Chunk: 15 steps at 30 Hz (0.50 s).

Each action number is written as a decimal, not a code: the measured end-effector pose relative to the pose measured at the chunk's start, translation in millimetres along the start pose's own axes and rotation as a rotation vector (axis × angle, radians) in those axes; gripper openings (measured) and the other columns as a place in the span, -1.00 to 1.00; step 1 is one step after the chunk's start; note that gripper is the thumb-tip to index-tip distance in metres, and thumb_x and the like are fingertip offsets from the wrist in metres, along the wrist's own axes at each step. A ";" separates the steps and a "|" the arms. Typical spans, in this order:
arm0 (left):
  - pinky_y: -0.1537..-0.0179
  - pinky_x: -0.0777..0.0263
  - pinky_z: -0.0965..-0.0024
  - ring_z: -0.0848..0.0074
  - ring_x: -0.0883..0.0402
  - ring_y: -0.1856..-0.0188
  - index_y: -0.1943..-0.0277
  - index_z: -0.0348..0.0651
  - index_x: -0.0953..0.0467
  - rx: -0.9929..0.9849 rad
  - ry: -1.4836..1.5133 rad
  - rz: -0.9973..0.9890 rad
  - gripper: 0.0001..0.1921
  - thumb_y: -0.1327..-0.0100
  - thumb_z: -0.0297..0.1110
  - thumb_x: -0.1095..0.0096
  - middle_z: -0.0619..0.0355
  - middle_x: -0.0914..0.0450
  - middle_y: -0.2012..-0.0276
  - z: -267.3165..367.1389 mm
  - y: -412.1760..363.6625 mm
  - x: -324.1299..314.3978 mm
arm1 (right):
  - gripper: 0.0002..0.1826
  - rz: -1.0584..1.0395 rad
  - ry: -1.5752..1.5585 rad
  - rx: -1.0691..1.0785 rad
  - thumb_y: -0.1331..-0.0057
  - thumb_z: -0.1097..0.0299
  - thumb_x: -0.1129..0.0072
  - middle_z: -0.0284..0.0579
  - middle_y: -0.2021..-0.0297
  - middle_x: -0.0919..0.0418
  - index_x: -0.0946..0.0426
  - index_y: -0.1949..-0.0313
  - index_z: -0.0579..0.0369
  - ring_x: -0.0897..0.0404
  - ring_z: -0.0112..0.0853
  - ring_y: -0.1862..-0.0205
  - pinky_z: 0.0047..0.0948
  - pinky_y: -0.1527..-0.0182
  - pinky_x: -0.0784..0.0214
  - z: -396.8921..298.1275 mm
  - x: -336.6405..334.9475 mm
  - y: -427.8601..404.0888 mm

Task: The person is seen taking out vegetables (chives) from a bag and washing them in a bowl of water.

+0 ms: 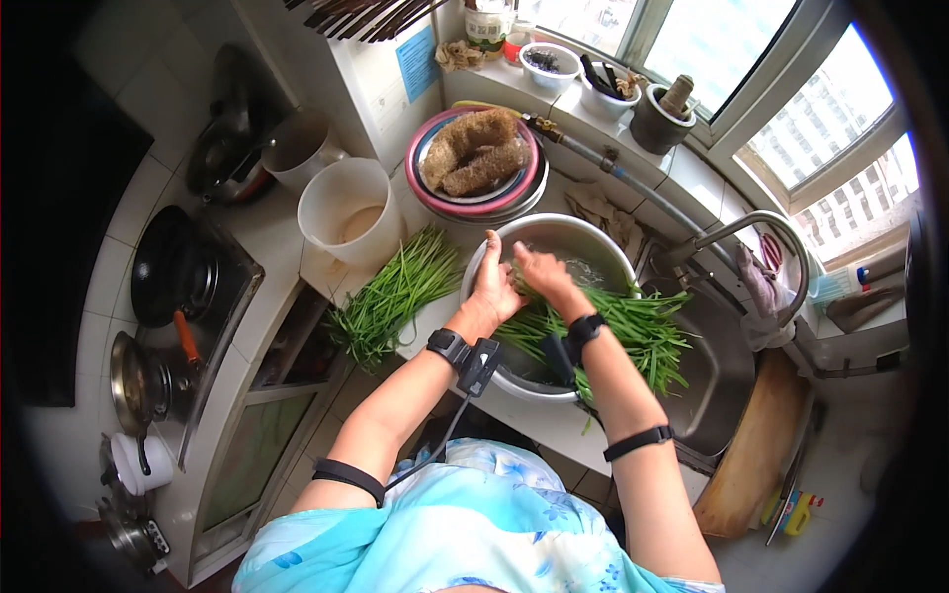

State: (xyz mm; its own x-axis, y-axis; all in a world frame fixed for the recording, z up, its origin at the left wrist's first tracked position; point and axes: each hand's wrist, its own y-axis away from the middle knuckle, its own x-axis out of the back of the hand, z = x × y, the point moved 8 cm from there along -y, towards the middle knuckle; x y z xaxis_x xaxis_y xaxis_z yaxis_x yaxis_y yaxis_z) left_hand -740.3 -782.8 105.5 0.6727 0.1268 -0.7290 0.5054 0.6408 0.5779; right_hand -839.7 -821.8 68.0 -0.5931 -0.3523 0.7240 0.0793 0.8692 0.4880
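Observation:
A wide metal basin (593,228) with water in it stands before me on the counter. Long green leaves, likely garlic chives (637,326), lie across the basin, their tips hanging over its right rim towards the sink. My left hand (495,287) is curled round the stem end of this bunch, thumb pointing up. Close beside it, my right hand (550,280) is over the same stems, slightly blurred. Its fingers look bent, but their hold on the stems is partly hidden. Left of the basin, a second bunch of chives (400,293) rests on the counter.
A steel sink (712,385) with a curved faucet (797,252) adjoins on the right, beside a wooden cutting board (756,445). Behind are stacked basins holding brown loofah-like sponges (482,159). A translucent bucket (348,215) and a black wok (174,267) stand left.

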 end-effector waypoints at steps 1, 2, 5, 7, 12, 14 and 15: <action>-0.30 -0.11 -0.11 0.13 -0.33 -0.25 -0.27 -0.37 -0.21 -0.005 0.102 -0.026 0.18 0.08 0.67 0.02 -0.08 -0.38 -0.19 7.1 -8.5 20.5 | -0.17 0.011 -0.036 0.011 -0.32 -0.43 0.47 0.24 -0.23 -0.33 -0.45 -0.21 -0.09 -0.24 0.25 -0.28 0.16 -0.30 -0.02 -40.3 14.2 38.0; -0.28 -0.17 -0.06 0.17 -0.37 -0.21 -0.24 -0.36 -0.26 -0.029 0.151 -0.071 0.15 0.08 0.66 0.00 -0.06 -0.41 -0.15 7.6 -9.2 15.8 | -0.19 -0.030 -0.024 0.064 -0.32 -0.41 0.45 0.26 -0.23 -0.32 -0.39 -0.25 -0.11 -0.25 0.24 -0.27 0.17 -0.30 -0.01 -39.3 11.7 44.2; -0.32 -0.18 0.08 0.17 -0.34 -0.25 -0.28 -0.38 -0.21 -0.115 0.178 -0.125 0.17 0.08 0.63 -0.03 -0.06 -0.38 -0.19 9.2 -7.2 3.1 | -0.20 0.013 0.107 0.273 -0.35 -0.35 0.41 0.29 -0.30 -0.20 -0.19 -0.36 -0.07 -0.16 0.20 -0.33 0.18 -0.32 0.03 -41.3 -7.6 64.4; -0.38 -0.08 0.11 0.15 -0.27 -0.31 -0.32 -0.40 -0.11 -0.083 0.195 -0.091 0.22 0.09 0.63 -0.05 -0.09 -0.30 -0.25 2.3 -3.7 7.9 | -0.15 0.119 -0.033 0.178 -0.37 -0.33 0.45 0.23 -0.41 0.02 -0.08 -0.39 0.12 0.06 0.11 -0.44 0.10 -0.40 0.21 -40.8 -8.2 79.9; -0.42 0.02 0.08 0.17 -0.15 -0.39 -0.34 -0.46 0.00 -0.082 0.147 -0.314 0.28 0.12 0.61 -0.12 -0.12 -0.19 -0.32 2.1 25.1 -39.9 | -0.11 0.156 -0.148 0.085 -0.37 -0.31 0.41 0.15 -0.42 -0.02 -0.01 -0.40 0.24 0.04 0.00 -0.46 0.08 -0.41 0.25 -22.0 9.0 57.7; -0.41 0.02 0.06 0.17 -0.11 -0.40 -0.38 -0.48 0.09 -0.103 0.150 -0.219 0.32 0.12 0.61 -0.12 -0.13 -0.13 -0.36 11.3 28.5 -17.9 | -0.11 -0.089 -0.152 0.140 -0.37 -0.31 0.41 0.11 -0.44 0.03 0.04 -0.42 0.21 0.14 -0.03 -0.49 0.09 -0.42 0.31 -54.7 1.4 76.5; -0.41 0.00 0.05 0.14 -0.12 -0.41 -0.40 -0.48 0.16 -0.081 0.134 -0.058 0.36 0.13 0.61 -0.12 -0.14 -0.09 -0.39 5.8 29.7 -12.3 | -0.11 0.027 -0.074 0.186 -0.37 -0.29 0.41 0.09 -0.45 0.08 0.09 -0.43 0.18 0.19 -0.04 -0.50 0.12 -0.42 0.32 -42.8 -18.3 73.0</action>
State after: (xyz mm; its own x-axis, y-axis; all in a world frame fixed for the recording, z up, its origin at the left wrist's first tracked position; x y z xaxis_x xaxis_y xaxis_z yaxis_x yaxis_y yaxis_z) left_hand -730.4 -769.7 133.7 0.5630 0.1843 -0.8056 0.4919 0.7085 0.5059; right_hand -788.8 -766.8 111.2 -0.6505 -0.3078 0.6943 -0.0495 0.9294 0.3657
